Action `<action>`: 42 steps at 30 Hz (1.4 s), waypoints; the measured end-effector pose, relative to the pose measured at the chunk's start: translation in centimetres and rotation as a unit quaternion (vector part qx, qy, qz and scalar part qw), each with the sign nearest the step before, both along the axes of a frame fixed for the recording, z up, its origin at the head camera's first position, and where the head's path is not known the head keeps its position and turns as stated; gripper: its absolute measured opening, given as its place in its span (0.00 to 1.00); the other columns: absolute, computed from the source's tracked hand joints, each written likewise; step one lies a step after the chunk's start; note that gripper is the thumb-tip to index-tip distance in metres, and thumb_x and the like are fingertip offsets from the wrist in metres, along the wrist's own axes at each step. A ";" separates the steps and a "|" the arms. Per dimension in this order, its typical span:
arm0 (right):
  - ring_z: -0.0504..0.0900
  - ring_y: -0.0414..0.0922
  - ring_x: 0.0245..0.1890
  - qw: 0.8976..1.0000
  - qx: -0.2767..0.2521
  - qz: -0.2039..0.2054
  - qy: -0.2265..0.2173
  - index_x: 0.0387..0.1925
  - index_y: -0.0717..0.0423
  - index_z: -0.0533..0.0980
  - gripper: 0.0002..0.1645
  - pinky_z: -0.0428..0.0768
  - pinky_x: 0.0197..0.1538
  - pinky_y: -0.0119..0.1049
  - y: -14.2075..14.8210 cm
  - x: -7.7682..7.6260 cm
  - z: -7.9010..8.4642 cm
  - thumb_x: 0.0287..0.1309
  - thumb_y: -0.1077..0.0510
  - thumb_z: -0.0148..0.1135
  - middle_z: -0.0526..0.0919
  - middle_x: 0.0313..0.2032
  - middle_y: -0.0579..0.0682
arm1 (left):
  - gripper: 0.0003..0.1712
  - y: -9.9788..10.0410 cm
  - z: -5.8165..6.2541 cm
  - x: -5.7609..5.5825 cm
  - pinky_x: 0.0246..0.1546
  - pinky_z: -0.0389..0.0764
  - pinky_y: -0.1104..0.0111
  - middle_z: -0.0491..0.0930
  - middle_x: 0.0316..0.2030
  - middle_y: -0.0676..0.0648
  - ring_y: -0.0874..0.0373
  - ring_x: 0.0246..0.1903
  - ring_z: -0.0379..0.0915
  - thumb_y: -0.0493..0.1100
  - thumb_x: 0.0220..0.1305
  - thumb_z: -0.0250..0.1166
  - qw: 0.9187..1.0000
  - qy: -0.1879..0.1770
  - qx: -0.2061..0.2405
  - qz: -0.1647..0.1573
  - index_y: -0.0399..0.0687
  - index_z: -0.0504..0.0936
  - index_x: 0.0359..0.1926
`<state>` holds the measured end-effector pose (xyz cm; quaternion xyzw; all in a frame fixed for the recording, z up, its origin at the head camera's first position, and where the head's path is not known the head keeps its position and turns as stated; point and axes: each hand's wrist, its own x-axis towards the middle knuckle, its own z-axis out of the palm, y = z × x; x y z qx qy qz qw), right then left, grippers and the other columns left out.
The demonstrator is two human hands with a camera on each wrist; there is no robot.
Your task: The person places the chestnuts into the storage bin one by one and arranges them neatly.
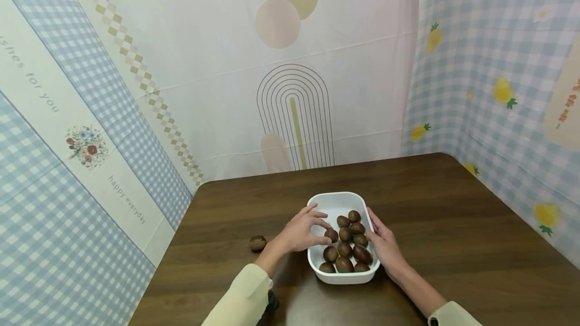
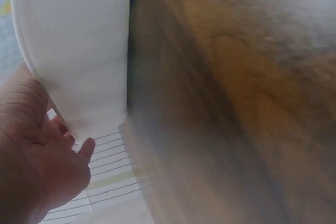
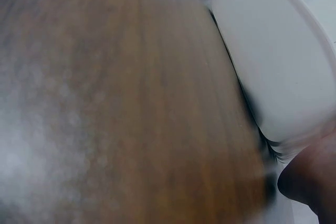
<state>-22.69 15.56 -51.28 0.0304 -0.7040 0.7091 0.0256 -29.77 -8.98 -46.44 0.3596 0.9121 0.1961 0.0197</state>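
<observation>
A white rectangular container (image 1: 342,278) stands on the table, with several shiny brown chestnuts (image 1: 344,249) lying inside it. My left hand (image 1: 302,230) reaches in over the left rim, thumb and index finger on either side of one chestnut (image 1: 332,235) and appearing to pinch it; the other fingers spread toward the back. On the right, my right hand (image 1: 384,245) holds the container wall, thumb at the rim and fingers along the outside. The left wrist view shows the left hand (image 2: 47,156) at the container wall, its fingertips partly hidden. Only part of the right hand (image 3: 312,177) shows in the right wrist view.
One loose chestnut (image 1: 258,243) lies on the brown wooden table (image 1: 408,190), left of the left forearm. Patterned cloths (image 1: 204,64) hang behind the table and at both sides. Table surface extends on both sides of the container.
</observation>
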 end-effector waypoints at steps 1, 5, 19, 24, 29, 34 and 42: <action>0.57 0.60 0.79 1.000 0.002 0.000 0.000 0.86 0.56 0.45 0.42 0.68 0.56 0.13 0.0 0.0 0.0 0.77 0.70 0.44 0.50 0.83 0.62 | 0.18 0.1 0.0 0.0 0.78 0.58 0.47 0.80 0.67 0.49 0.46 0.82 0.49 0.55 0.65 0.77 1.000 -0.002 -0.007 -0.001 0.56 0.92 0.52; 0.59 0.59 0.78 1.000 0.010 -0.004 -0.005 0.86 0.56 0.46 0.42 0.69 0.56 0.15 0.1 0.1 -0.1 0.77 0.70 0.45 0.51 0.82 0.62 | 0.14 0.4 0.2 -0.1 0.79 0.56 0.48 0.82 0.66 0.54 0.47 0.82 0.47 0.54 0.65 0.77 0.999 -0.011 -0.036 -0.002 0.60 0.93 0.50; 0.58 0.57 0.79 1.000 0.016 -0.015 -0.015 0.86 0.55 0.48 0.43 0.68 0.57 0.15 0.0 0.2 0.0 0.74 0.70 0.46 0.52 0.82 0.62 | 0.13 0.5 0.8 0.1 0.77 0.60 0.45 0.80 0.67 0.57 0.48 0.82 0.46 0.53 0.72 0.71 0.995 -0.008 -0.103 -0.011 0.66 0.92 0.54; 0.58 0.58 0.79 1.000 0.014 -0.018 -0.010 0.85 0.55 0.48 0.41 0.67 0.56 0.13 -0.1 0.4 0.0 0.77 0.69 0.46 0.53 0.82 0.62 | 0.15 0.5 1.1 0.4 0.77 0.59 0.45 0.79 0.68 0.56 0.48 0.82 0.46 0.54 0.72 0.71 0.994 -0.013 -0.108 -0.015 0.67 0.91 0.57; 0.59 0.58 0.79 1.000 0.010 -0.017 -0.004 0.85 0.56 0.48 0.39 0.67 0.56 0.13 -0.2 0.5 -0.2 0.80 0.67 0.46 0.53 0.82 0.62 | 0.18 0.0 1.0 0.4 0.76 0.60 0.44 0.79 0.69 0.54 0.49 0.81 0.50 0.54 0.74 0.69 0.997 -0.012 -0.076 -0.022 0.63 0.89 0.61; 0.58 0.58 0.79 1.000 0.015 -0.019 -0.012 0.86 0.56 0.48 0.41 0.67 0.56 0.13 -0.3 0.7 -0.3 0.77 0.69 0.46 0.52 0.82 0.62 | 0.20 -1.3 1.1 0.0 0.77 0.58 0.41 0.75 0.72 0.47 0.47 0.79 0.56 0.51 0.78 0.65 0.999 -0.031 0.003 -0.030 0.55 0.86 0.65; 0.48 0.55 0.82 0.999 0.033 -0.019 0.000 0.85 0.58 0.49 0.43 0.58 0.63 0.13 -0.1 0.7 0.1 0.73 0.71 0.46 0.48 0.83 0.59 | 0.23 -5.6 2.6 -1.6 0.73 0.69 0.48 0.80 0.67 0.44 0.44 0.72 0.70 0.42 0.74 0.69 0.993 0.000 0.116 -0.010 0.46 0.82 0.67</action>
